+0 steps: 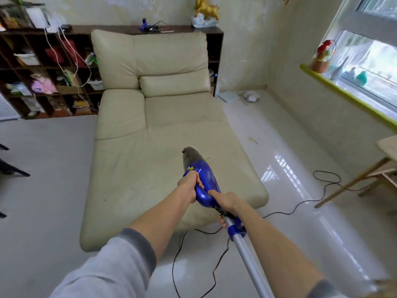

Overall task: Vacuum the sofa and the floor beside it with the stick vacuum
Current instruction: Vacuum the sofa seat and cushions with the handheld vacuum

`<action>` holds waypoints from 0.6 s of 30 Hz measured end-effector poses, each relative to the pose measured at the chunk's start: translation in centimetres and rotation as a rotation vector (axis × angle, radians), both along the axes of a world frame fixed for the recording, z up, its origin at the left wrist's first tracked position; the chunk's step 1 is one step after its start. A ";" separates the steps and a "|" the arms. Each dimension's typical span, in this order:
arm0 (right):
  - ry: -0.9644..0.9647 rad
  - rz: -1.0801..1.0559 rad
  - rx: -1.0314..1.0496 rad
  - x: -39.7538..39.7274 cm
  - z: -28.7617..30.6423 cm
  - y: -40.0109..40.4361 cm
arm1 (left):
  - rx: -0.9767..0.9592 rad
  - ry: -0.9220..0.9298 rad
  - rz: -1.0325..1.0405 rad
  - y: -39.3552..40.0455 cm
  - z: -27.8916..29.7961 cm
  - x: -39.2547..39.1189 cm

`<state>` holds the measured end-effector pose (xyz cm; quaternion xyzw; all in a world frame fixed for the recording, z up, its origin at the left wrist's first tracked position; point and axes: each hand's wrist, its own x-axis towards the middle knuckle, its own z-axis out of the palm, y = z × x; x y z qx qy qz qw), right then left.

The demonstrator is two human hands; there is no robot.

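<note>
fingers (198,183) of both hands (left (189,186), right (225,201)) grip the vacuum (206,179).

dark cubby shelf (32,67) with clutter, golden figurine (205,7), window (369,61), wooden table (384,168)
</note>
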<state>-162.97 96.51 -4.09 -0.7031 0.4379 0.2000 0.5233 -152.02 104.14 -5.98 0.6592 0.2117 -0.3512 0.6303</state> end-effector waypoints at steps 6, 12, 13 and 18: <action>-0.008 -0.080 0.024 -3.1 -1.1 -6.3 | 0.039 0.017 -0.127 -7.4 -1.3 -2.4; 0.002 -0.191 0.056 -5.4 -2.4 -12.0 | 0.075 0.042 -0.229 -14.1 -2.4 -4.2; 0.001 -0.200 0.052 -5.6 -2.5 -12.7 | 0.073 0.047 -0.242 -14.9 -2.6 -4.4; 0.036 -0.248 0.060 -7.1 -3.6 -15.7 | 0.056 0.061 -0.273 -18.2 -3.4 -5.7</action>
